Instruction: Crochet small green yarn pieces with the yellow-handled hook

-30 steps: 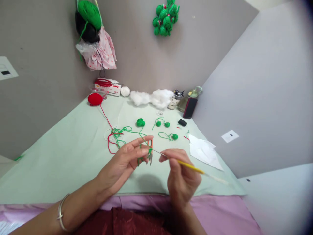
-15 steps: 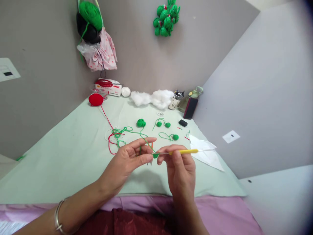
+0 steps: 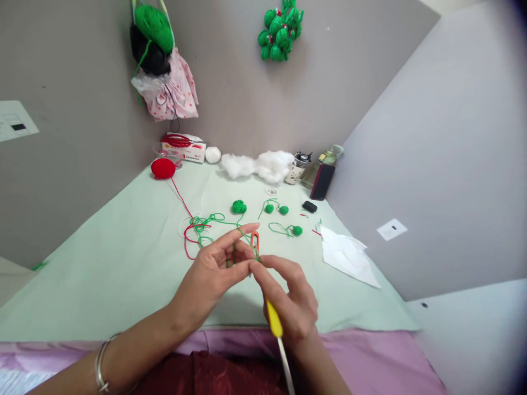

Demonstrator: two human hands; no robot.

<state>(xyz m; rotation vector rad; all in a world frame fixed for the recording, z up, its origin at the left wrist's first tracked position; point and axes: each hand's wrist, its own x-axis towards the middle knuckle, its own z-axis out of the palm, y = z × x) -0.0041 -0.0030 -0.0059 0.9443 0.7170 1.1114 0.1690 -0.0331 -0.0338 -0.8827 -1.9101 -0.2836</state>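
Note:
My left hand [image 3: 222, 258] pinches a small green crochet piece [image 3: 257, 259], mostly hidden by fingertips, with green yarn [image 3: 241, 230] running over its raised index finger. Fingertips of my right hand [image 3: 290, 296] meet the same piece from the right. That hand also holds a yellow-handled crochet hook [image 3: 273, 318], its handle pointing down toward me; the working tip is hidden. Just beyond the fingers lies a pair of orange-handled scissors [image 3: 255, 240]. The yarn leads back to a small green ball [image 3: 239, 207] on the table.
Green and red yarn tangles [image 3: 201, 227] lie left, trailing from a red ball [image 3: 163, 168]. Small green crocheted balls [image 3: 283, 210], a black object [image 3: 309, 207] and white paper [image 3: 346, 255] lie right. White stuffing [image 3: 257, 165], a pen cup [image 3: 295, 171] and a phone [image 3: 323, 182] stand behind.
My right hand has turned, swinging the hook from lying level toward the right to pointing down toward me. Its fingertips have moved left onto the piece beside my left fingers.

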